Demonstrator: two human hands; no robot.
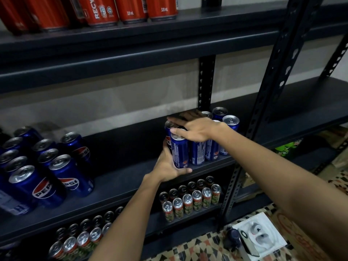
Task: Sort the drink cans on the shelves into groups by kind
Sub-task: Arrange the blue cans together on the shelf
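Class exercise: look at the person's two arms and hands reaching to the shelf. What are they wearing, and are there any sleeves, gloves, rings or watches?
Both forearms are bare as far as the picture shows: no sleeves in view. The left hand and right hand wear no gloves. No watch, bracelet or ring shows on either wrist or the visible fingers.

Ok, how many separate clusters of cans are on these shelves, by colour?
Red metal drink cans: 1 cluster
Blue Pepsi metal cans: 2 clusters
Slim green-and-red metal cans: 2 clusters, unless joined behind the left forearm
Total: 5 clusters
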